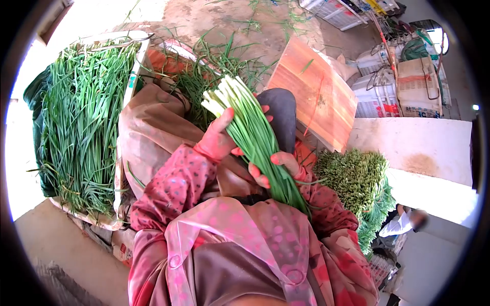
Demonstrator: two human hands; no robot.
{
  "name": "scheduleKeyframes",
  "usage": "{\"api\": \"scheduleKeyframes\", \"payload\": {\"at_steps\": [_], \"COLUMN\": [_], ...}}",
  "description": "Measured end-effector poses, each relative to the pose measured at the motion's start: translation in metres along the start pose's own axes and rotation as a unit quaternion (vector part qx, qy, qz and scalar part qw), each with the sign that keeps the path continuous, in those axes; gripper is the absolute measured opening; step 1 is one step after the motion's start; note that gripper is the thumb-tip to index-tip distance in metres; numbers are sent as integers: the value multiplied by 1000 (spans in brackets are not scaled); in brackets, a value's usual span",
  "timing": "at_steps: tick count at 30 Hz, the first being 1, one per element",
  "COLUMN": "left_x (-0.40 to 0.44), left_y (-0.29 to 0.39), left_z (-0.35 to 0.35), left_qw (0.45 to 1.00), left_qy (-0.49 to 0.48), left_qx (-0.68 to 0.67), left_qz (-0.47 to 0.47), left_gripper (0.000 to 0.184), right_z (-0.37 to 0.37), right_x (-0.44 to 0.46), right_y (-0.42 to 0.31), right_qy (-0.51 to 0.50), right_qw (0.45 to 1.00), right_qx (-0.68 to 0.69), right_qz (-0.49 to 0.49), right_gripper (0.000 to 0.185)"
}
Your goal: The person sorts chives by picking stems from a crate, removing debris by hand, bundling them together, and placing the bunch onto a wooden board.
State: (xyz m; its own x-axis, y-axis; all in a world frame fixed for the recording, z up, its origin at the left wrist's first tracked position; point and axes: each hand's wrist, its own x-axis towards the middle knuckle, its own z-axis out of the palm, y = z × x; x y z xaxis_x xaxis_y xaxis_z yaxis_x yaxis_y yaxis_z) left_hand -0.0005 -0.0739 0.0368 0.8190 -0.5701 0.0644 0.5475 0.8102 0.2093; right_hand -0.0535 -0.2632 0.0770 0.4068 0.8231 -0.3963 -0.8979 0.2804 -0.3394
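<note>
One bundle (255, 130) crosses left hand (217, 136) and right hand (287, 164).

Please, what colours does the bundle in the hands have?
The bundle has whitish upper ends, green below. The head view shows it best.

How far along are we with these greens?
Probably partway, with plenty left. Already done, it seems: the dense stack of greens on the right, ends packed together. In hand: a bundle of garlic chives, white ends roughly gathered, held by the left hand and right hand. Likely left: the long leaves filling the crate and the loose strands beyond the knees.
</note>
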Motion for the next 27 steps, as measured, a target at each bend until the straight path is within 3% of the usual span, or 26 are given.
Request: {"api": "scheduleKeyframes", "payload": {"at_steps": [1,3,4,5,6,8,9,10,12,13,15,16,18,20,22,24,25,27], "left_x": [2,5,6,6,4,10,15,19,29,40,53,60,69,78,77,75,72,65], "left_y": [-1,-1,-3,-7,-4,-10,-13,-15,-17,-20,-29,-35,-48,-60,-70,-65,-64,-51], "left_z": [4,-4,-12,-22,-17,-11,-5,5,15,15,28,34,45,54,46,39,39,38], "left_qw": [996,997,996,985,982,973,968,971,964,961,969,973,976,951,945,947,943,936], "left_qy": [36,62,88,166,179,221,244,235,264,271,248,227,169,100,112,43,46,65], "left_qx": [-73,-48,-27,-31,-55,-53,-44,-44,-40,-37,-2,31,136,292,306,251,263,282], "left_qz": [-23,-5,16,39,18,32,42,15,8,34,20,14,16,-4,-26,-194,-197,-203], "left_gripper": [67,61,55,45,39,37,36,36,32,29,31,34,54,60,60,58,57,57], "right_z": [14,25,20,13,2,20,25,34,39,33,11,3,-16,-40,-61,-85,-98,-124], "right_x": [0,-1,-4,-6,-8,-11,-7,5,17,12,5,-5,-39,-77,-115,-146,-156,-167], "right_y": [-7,-20,-24,-27,-27,-25,-14,-4,5,-1,-12,-19,-41,-73,-113,-153,-170,-198], "right_qy": [43,86,142,197,247,309,360,383,465,472,492,499,402,436,523,551,549,543], "right_qw": [998,994,970,918,876,798,699,646,583,579,673,670,793,752,539,498,501,358], "right_qx": [-29,-57,-196,-329,-378,-481,-594,-638,-637,-635,-533,-528,-380,-439,-618,-638,-637,-748], "right_qz": [23,40,-29,-96,-170,-188,-172,-172,-194,-198,-148,-151,-255,-228,-231,-204,-206,-133], "right_gripper": [78,74,72,69,73,83,95,103,97,97,83,83,70,66,66,60,60,58]}}
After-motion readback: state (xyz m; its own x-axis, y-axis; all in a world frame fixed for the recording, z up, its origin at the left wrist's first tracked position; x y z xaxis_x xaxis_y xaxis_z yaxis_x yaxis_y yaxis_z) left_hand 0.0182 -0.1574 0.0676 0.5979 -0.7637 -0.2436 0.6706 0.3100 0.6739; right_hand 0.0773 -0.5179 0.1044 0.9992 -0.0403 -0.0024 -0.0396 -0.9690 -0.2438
